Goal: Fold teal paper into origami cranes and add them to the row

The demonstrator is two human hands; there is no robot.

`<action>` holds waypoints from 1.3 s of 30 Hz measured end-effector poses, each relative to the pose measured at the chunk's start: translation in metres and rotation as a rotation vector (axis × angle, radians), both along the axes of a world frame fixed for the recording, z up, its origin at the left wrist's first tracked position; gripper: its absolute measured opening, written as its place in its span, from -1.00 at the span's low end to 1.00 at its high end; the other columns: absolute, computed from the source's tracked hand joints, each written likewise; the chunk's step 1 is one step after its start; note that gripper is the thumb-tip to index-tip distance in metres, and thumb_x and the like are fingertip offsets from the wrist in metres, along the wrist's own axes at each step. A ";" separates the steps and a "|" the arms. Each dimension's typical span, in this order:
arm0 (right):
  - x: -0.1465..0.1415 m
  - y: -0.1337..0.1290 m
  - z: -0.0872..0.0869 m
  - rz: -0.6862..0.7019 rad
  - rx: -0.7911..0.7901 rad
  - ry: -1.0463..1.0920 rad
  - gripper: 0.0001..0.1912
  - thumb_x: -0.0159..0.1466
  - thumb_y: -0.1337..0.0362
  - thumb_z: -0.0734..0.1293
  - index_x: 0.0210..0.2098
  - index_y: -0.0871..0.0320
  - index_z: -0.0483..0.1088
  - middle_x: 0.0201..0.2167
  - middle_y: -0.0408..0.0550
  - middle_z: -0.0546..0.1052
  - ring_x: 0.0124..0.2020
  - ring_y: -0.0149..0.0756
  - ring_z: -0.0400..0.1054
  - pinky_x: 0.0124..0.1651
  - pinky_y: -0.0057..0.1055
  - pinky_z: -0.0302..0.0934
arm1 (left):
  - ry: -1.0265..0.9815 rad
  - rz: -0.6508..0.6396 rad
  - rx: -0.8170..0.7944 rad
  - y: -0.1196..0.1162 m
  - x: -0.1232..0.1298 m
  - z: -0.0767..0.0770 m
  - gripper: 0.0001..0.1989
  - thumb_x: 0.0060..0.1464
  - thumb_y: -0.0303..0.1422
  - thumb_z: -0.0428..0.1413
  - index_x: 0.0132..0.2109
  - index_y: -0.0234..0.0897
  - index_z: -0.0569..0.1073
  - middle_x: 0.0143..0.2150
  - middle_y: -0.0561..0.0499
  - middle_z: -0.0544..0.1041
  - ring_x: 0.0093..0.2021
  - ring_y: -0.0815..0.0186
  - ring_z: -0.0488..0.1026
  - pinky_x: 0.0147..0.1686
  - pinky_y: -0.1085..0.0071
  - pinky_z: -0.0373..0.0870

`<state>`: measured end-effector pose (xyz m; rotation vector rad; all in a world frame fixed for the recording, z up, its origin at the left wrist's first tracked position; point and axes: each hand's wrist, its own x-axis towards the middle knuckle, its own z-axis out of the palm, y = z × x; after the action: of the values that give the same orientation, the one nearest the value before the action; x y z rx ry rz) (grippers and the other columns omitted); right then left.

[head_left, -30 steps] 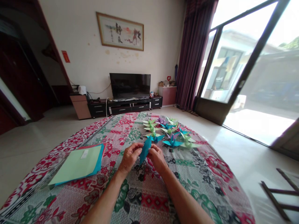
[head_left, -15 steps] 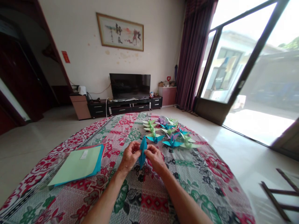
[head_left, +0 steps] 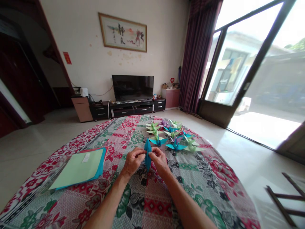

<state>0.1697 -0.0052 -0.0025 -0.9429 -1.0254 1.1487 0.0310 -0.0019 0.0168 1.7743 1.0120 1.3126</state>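
Note:
A folded blue paper piece (head_left: 148,160), narrow and pointed at top and bottom, stands upright between my hands above the table. My left hand (head_left: 133,160) pinches its left side with thumb and fingers. From the right, my right hand (head_left: 160,159) pinches it at about mid-height. Just beyond my hands is a group of folded paper cranes in green, purple and blue, with a blue crane (head_left: 176,145) and another blue crane (head_left: 158,141) nearest.
A stack of paper sheets (head_left: 77,168), light green on top, lies at the left of the round table with a flowered cloth (head_left: 156,206). Beyond the table stand a television (head_left: 133,88) and low cabinets. A dark wooden frame (head_left: 283,203) is at the lower right.
The blue paper has shifted slightly right and turned from a slight tilt to nearly upright. The fingers of my left hand have shifted on it.

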 end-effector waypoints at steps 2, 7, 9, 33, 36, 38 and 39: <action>0.000 0.001 0.000 -0.019 0.032 0.009 -0.84 -0.05 0.28 0.37 -0.47 0.18 0.34 -0.59 -0.24 0.35 -0.58 -0.50 0.17 -0.48 -0.54 0.08 | 0.008 -0.014 -0.009 -0.002 0.001 0.002 -0.84 -0.08 -0.35 0.12 -0.32 -0.29 0.54 -0.26 -0.05 0.50 -0.24 0.26 0.43 -0.25 0.42 0.36; 0.000 0.000 0.003 -0.025 0.054 0.029 -0.81 -0.05 0.27 0.40 -0.46 0.18 0.33 -0.59 -0.26 0.36 -0.57 -0.51 0.18 -0.47 -0.54 0.08 | -0.044 0.006 -0.033 0.001 0.004 -0.003 -0.84 -0.11 -0.33 0.17 -0.33 -0.29 0.54 -0.30 -0.04 0.52 -0.27 0.27 0.44 -0.26 0.43 0.36; 0.001 0.000 0.002 0.007 0.034 0.050 -0.78 -0.04 0.23 0.41 -0.44 0.18 0.34 -0.59 -0.25 0.37 -0.58 -0.51 0.18 -0.48 -0.54 0.09 | -0.131 -0.014 -0.117 0.004 0.004 -0.007 -0.82 -0.11 -0.33 0.16 -0.31 -0.29 0.53 -0.32 -0.02 0.53 -0.28 0.27 0.44 -0.25 0.42 0.36; 0.000 -0.002 0.002 0.184 -0.056 0.080 -0.66 -0.05 0.15 0.44 -0.32 0.18 0.42 -0.46 -0.12 0.49 -0.49 -0.38 0.32 -0.40 -0.45 0.21 | -0.364 -0.065 -0.428 0.005 0.004 -0.010 -0.79 -0.18 -0.31 0.19 -0.35 -0.35 0.54 -0.55 0.07 0.48 -0.57 0.44 0.30 -0.51 0.51 0.24; -0.001 -0.002 0.002 0.164 -0.042 0.045 -0.65 -0.06 0.13 0.45 -0.33 0.18 0.43 -0.46 -0.12 0.49 -0.48 -0.37 0.32 -0.39 -0.45 0.21 | -0.360 -0.058 -0.428 0.006 0.003 -0.011 -0.82 -0.20 -0.32 0.19 -0.40 -0.35 0.52 -0.56 0.09 0.47 -0.59 0.46 0.29 -0.53 0.52 0.22; -0.002 -0.002 0.001 0.153 -0.029 0.050 -0.66 -0.07 0.13 0.45 -0.36 0.18 0.43 -0.47 -0.13 0.49 -0.48 -0.39 0.31 -0.39 -0.46 0.20 | -0.365 -0.079 -0.446 0.006 0.003 -0.012 -0.81 -0.21 -0.31 0.20 -0.40 -0.35 0.51 -0.56 0.09 0.47 -0.58 0.44 0.30 -0.52 0.51 0.24; -0.002 -0.001 0.001 0.147 -0.022 0.054 -0.67 -0.08 0.13 0.46 -0.37 0.18 0.43 -0.47 -0.14 0.49 -0.49 -0.40 0.30 -0.39 -0.46 0.20 | -0.367 -0.089 -0.457 0.006 0.003 -0.012 -0.79 -0.20 -0.29 0.20 -0.40 -0.35 0.51 -0.56 0.09 0.47 -0.58 0.44 0.31 -0.52 0.50 0.25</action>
<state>0.1677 -0.0067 -0.0010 -0.8604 -1.0543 1.3027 0.0335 0.0039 0.0052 1.1718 0.9219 1.1799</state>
